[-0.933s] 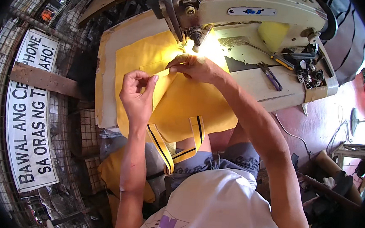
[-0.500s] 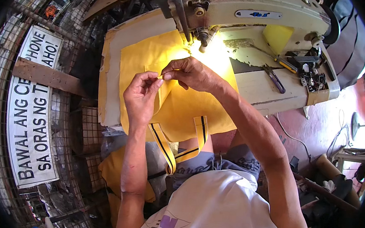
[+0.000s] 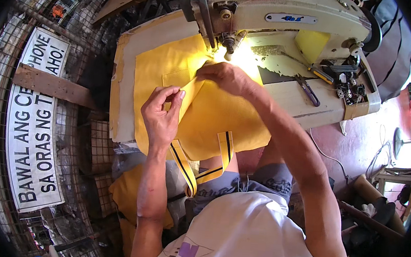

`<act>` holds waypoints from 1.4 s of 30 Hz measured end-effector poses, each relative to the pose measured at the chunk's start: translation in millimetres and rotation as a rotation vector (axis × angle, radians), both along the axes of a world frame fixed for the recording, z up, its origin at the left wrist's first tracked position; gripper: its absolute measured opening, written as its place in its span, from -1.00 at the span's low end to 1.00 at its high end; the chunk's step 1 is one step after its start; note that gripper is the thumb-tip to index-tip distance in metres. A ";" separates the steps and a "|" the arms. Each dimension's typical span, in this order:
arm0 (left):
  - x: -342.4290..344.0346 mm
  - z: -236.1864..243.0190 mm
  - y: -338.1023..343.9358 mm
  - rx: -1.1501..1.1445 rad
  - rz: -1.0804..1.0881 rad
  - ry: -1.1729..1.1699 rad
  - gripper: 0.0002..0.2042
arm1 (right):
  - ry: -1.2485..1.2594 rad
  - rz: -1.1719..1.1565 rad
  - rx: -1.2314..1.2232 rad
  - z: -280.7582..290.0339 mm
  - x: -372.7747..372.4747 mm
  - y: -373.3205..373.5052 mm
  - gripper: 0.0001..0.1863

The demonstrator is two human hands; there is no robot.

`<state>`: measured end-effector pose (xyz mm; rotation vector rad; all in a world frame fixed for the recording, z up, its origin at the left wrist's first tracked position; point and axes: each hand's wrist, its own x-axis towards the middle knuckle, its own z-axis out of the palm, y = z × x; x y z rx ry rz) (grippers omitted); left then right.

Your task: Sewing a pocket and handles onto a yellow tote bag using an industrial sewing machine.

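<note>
A yellow fabric panel [image 3: 226,115] lies over the sewing machine's bed, its far edge under the lit needle area. Two ends of a yellow strap with a black stripe [image 3: 183,168] are attached near its front edge, and the loop hangs toward my lap. My left hand [image 3: 161,113] pinches a raised fold of yellow fabric [image 3: 188,96] between thumb and fingers. Farther up the same fold, close to the needle, my right hand [image 3: 224,77] has its fingers bent onto the cloth; they are slightly blurred. A stitched rectangular patch [image 3: 173,76] shows beside the fold.
The cream sewing machine [image 3: 253,16] arches over the far side. On the table's right lie thread snippers [image 3: 307,90], a yellow-black cutter [image 3: 322,74] and a box of small metal parts [image 3: 352,94]. Wire mesh with a white sign [image 3: 36,129] stands at left.
My right hand has moved away from my left, up and right along the fold toward the needle. The fold now stretches between both hands. My left hand has dropped slightly.
</note>
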<state>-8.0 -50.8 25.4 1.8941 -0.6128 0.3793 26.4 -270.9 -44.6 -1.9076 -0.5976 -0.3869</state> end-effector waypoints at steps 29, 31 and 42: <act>-43.6 -45.6 -13.5 0.599 -0.307 -0.329 -0.77 | -0.075 -0.370 -0.340 12.6 -133.6 -11.9 -0.79; -42.8 -44.2 -14.4 0.592 -0.304 -0.330 -0.78 | -0.066 -0.344 -0.351 12.2 -137.4 -9.4 -0.76; 3.2 -39.0 -4.5 0.586 -0.589 -0.213 -0.77 | -0.172 -0.300 -0.382 0.4 -149.2 -5.3 -0.69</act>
